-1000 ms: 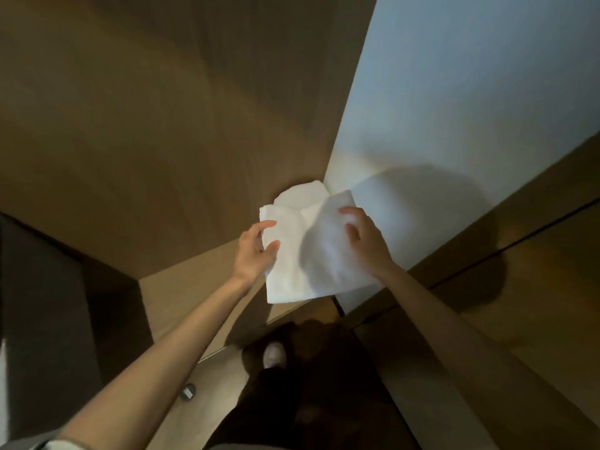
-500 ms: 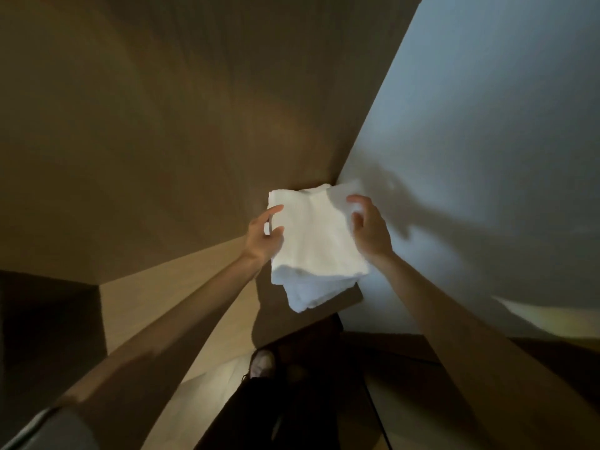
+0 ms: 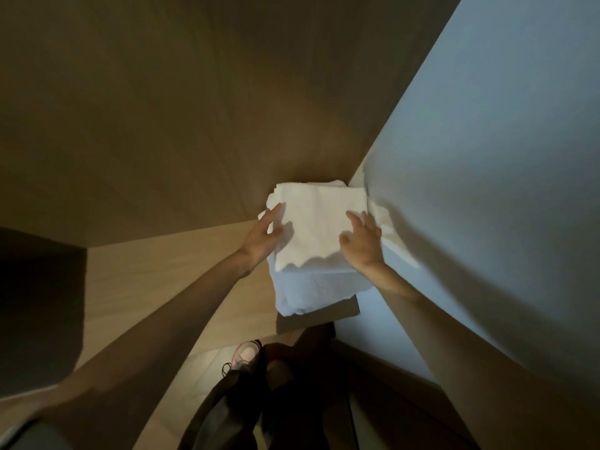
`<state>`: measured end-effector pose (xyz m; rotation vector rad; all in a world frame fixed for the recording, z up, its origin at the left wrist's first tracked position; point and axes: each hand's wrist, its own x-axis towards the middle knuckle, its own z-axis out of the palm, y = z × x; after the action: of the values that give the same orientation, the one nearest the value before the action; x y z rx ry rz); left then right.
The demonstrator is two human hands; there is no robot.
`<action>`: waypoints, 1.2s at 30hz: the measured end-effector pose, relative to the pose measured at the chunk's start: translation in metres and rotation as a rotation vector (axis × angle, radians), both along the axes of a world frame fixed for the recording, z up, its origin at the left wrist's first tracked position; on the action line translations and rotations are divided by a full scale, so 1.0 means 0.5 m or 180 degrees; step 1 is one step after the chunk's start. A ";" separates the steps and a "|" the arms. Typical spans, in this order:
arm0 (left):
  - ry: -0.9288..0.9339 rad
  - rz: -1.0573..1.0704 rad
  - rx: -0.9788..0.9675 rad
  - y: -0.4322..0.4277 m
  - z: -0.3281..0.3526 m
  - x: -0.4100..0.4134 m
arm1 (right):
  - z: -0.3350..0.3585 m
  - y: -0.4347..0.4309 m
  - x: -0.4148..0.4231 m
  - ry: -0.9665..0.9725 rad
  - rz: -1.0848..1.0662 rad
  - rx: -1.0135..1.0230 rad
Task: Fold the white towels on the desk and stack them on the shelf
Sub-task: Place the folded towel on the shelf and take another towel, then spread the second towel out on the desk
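Both hands, left hand (image 3: 263,237) and right hand (image 3: 362,243), rest open-fingered on the top folded towel (image 3: 319,222), which should be squared flush over the stack (image 3: 311,292) in the shelf (image 3: 194,254) corner.

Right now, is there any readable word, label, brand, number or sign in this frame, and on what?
None. The white towels under the left hand and right hand show no tag or print; the wood panel, pale wall and shoe bear no legible marks.
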<state>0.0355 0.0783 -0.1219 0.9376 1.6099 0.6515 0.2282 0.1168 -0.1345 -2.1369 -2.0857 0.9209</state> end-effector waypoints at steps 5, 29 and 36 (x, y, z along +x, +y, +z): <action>0.0992 -0.0329 0.0301 -0.061 0.112 -0.014 | 0.121 -0.052 -0.034 0.0294 0.0456 0.0162; 0.3811 0.1336 0.0077 -0.888 0.474 -0.347 | 0.515 -0.635 -0.546 0.0766 0.4182 0.1169; 0.3988 0.1702 -0.0189 -1.227 0.503 -0.529 | 0.519 -0.943 -0.765 0.0900 0.4603 0.1381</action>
<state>-0.2291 -0.5352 0.1294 0.9051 3.0394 0.3251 -0.1541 -0.3548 0.1252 -0.0493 -3.0287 0.5351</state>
